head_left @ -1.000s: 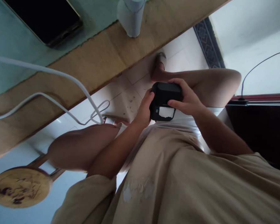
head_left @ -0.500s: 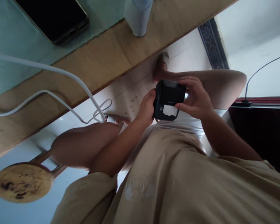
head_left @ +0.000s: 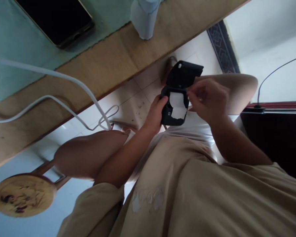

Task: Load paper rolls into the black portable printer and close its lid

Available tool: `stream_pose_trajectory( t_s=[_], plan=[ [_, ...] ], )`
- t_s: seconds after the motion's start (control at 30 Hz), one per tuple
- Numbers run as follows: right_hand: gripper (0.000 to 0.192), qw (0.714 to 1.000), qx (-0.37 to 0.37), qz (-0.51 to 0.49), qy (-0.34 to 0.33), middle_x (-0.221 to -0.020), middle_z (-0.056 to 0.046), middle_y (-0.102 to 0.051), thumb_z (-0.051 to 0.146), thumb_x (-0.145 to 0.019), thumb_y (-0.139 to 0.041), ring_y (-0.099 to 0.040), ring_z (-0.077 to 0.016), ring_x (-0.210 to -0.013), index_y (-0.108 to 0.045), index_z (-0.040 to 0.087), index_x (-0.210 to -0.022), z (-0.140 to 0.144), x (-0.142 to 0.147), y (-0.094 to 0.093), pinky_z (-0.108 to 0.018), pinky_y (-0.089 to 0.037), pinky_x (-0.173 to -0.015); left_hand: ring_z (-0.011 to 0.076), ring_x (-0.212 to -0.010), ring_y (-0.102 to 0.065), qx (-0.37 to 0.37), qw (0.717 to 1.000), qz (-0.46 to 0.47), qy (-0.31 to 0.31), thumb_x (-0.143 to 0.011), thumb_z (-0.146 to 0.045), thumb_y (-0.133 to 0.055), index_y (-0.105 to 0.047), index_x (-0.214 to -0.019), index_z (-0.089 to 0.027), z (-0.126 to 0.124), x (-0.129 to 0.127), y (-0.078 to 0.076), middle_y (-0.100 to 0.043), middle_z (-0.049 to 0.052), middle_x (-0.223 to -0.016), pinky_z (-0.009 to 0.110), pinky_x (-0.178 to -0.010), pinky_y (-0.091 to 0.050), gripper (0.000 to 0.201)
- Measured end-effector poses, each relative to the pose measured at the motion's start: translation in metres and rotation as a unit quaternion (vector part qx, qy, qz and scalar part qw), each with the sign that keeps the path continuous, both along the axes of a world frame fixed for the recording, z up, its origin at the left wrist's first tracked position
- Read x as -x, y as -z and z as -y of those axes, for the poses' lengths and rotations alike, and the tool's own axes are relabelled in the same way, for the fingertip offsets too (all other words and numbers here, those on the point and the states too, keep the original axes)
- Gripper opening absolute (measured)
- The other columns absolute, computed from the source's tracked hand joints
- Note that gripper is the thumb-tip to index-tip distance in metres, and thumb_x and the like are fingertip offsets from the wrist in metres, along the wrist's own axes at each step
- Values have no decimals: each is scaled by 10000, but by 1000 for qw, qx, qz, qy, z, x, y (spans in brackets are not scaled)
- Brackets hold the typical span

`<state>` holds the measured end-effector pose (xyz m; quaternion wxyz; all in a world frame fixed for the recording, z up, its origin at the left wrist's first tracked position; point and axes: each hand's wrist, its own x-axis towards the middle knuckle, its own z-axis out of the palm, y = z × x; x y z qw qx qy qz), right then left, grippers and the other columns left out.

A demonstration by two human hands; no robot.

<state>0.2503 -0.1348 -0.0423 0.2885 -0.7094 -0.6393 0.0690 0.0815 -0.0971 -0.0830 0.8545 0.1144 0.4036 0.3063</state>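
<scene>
Seated at a wooden worktop (head_left: 118,62), a person cradles a small black printer (head_left: 174,110) above the lap, its lid (head_left: 184,74) hinged up toward 12 o'clock. The left hand (head_left: 155,115) grips the body from 9 o'clock; the right hand (head_left: 208,100), blurred, pinches at the white paper roll (head_left: 177,104) from 3 o'clock.

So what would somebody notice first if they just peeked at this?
Probably the small black printer held over the lap, its lid flipped up and a white paper roll showing inside. The left hand grips its side while the right hand reaches to the paper. White cables trail off the wooden desk above.
</scene>
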Motion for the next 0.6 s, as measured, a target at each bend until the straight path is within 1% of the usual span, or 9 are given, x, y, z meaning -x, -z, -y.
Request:
stream_pose_trajectory(
  t_s=[0.07, 0.13, 0.17, 0.23, 0.33, 0.43, 0.47, 0.53, 0.6],
  plan=[
    [115, 996, 64, 41, -40, -918, -42, -766, 310, -916, -672, -682, -179, -804, -742, 230, -962, 1, 4, -3, -343, -534, -752, 155, -827, -600, -33, 999, -9, 2, -918, -353, -728, -682, -929, -221, 1, 1, 1, -663, 0, -854, 293, -770, -469, 140],
    [223, 982, 155, 88, -66, -1103, -64, -786, 278, -911, -654, -723, -234, -989, -777, 243, -1094, 2, 7, -5, -368, -548, -833, 149, -835, -585, -56, 998, -25, 6, -905, -346, -754, -693, -945, -222, 2, 2, 3, -649, -3, -857, 283, -760, -458, 144],
    [270, 972, 197, 108, -73, -1173, -69, -781, 277, -919, -642, -727, -252, -1041, -774, 253, -1154, 2, 8, -5, -373, -547, -839, 146, -836, -581, -60, 998, -34, 9, -899, -346, -761, -694, -948, -221, 2, 3, 4, -644, -3, -858, 279, -756, -454, 150],
    [315, 955, 255, 131, -76, -1159, -71, -788, 308, -923, -640, -738, -269, -989, -760, 265, -1211, 1, 9, -5, -367, -524, -767, 143, -828, -577, -64, 996, -51, 19, -888, -352, -760, -689, -959, -221, 3, 3, 5, -640, -3, -861, 274, -745, -451, 166],
    [346, 951, 275, 126, -64, -948, -76, -792, 378, -881, -679, -708, -263, -771, -759, 244, -1190, 0, 7, -7, -338, -440, -639, 131, -780, -564, -63, 994, -73, 43, -872, -363, -756, -679, -971, -223, 4, 4, 4, -623, -15, -837, 262, -716, -441, 188],
    [391, 952, 280, 106, -66, -833, -45, -760, 379, -812, -719, -662, -210, -663, -741, 240, -1177, 3, 2, -14, -315, -438, -624, 123, -768, -571, -55, 994, -72, 59, -874, -363, -742, -668, -957, -216, 4, 6, 0, -622, -18, -825, 254, -708, -443, 185],
    [400, 956, 277, 71, -66, -813, -25, -747, 372, -792, -728, -631, -174, -613, -727, 246, -1172, 5, -1, -17, -300, -442, -609, 126, -774, -580, -49, 995, -66, 59, -878, -368, -739, -665, -955, -213, 3, 6, -1, -630, -15, -829, 256, -709, -449, 188],
    [404, 963, 250, -85, -45, -797, 11, -722, 384, -771, -738, -541, -109, -518, -684, 263, -1152, 9, -9, -22, -264, -425, -541, 134, -777, -594, -38, 996, -56, 54, -882, -389, -740, -666, -966, -215, 2, 7, -4, -644, -11, -832, 265, -708, -459, 208],
    [385, 944, 202, -259, -3, -853, 16, -716, 469, -808, -709, -511, -92, -506, -627, 284, -1135, 11, -18, -24, -245, -405, -478, 137, -757, -593, -32, 997, -57, 47, -887, -405, -732, -666, -971, -219, 1, 7, -6, -637, -16, -816, 274, -703, -468, 215]
  ],
)
